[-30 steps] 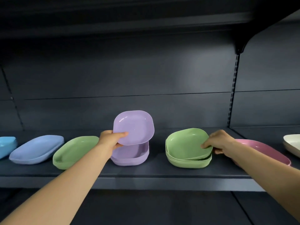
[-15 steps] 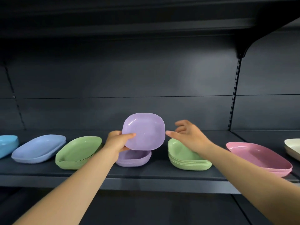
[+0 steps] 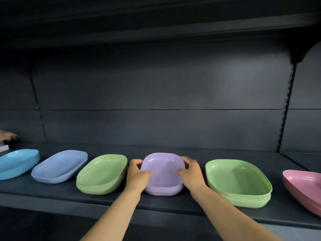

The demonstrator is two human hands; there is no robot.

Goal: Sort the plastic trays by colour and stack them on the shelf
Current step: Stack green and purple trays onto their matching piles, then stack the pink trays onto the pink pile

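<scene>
Both hands moved onto the lilac tray since half a second ago: then only the left hand held it tilted up above the lilac stack while the right hand hovered open beside it; now the tray is down, seated in the stack. Camera also swung left, so a light blue tray shows more fully.

Left hand grips the left rim of the top lilac tray, thumb over the inside edge, other fingers curled round the outside. Right hand grips the right rim the same way, thumb inside, fingers wrapped behind the far corner. Both grasping, not released. Forearms rise from the bottom edge and converge on the tray, wrists slightly bent down.

Top tray sits nested in the lilac stack on the dark shelf, tilted a little toward the camera; how many trays lie below, cannot tell.

Just left of the left fingers: green tray stack, tilted. Further left: periwinkle tray, then light blue tray. Just right of the right fingers: second green stack, several trays. Far right: pink tray, cut by the frame edge.
</scene>
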